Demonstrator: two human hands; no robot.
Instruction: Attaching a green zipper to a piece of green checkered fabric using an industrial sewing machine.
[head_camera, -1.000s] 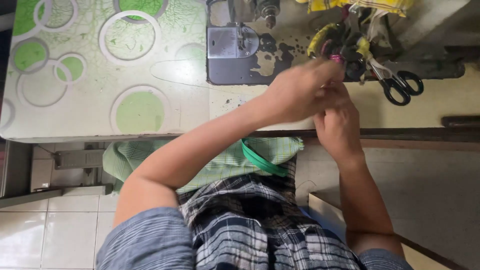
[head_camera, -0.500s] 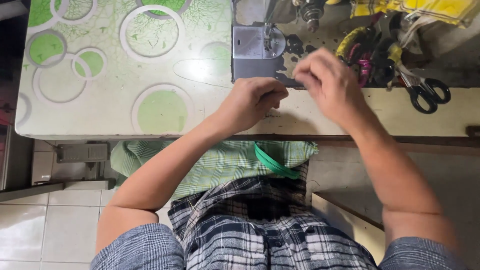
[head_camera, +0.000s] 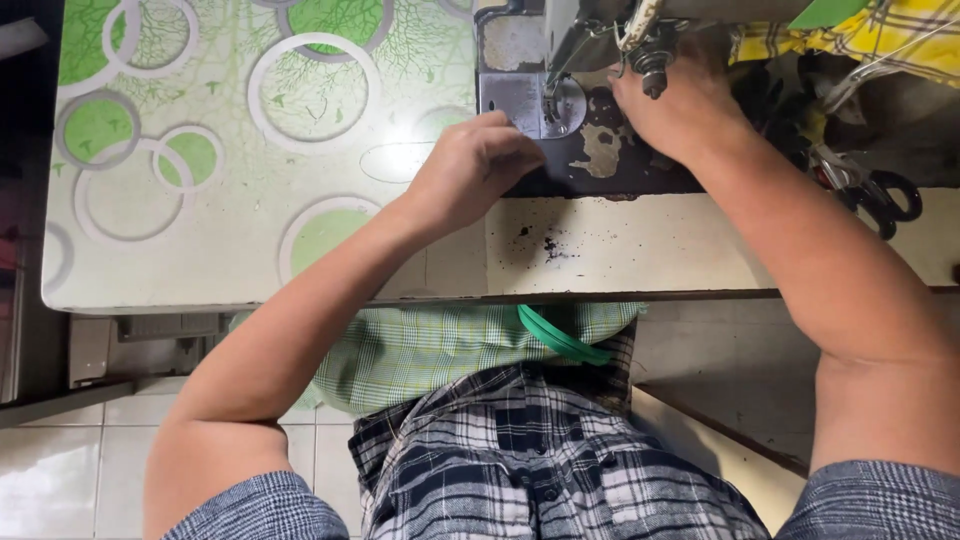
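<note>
Nearest you, green checked cloth (head_camera: 430, 350) lies on your lap under the table edge (head_camera: 600, 296), well back from both hands. Your left hand (head_camera: 470, 170) rests curled, knuckles up, fingertips touching the sewing machine's metal plate (head_camera: 528, 103). Farther off and just right of it, your right hand (head_camera: 680, 105) reaches under the machine head (head_camera: 640, 40); I cannot tell whether it pinches anything.

Table (head_camera: 640, 250) spans top of frame, left part under glossy cover (head_camera: 200, 200) with green and white circles, bright glare spot on it. Right part bare, cream, scuffed with dark specks. Pale tile floor (head_camera: 60, 470) lower left, dark grout. Metal frame (head_camera: 150, 335) under table edge.
</note>
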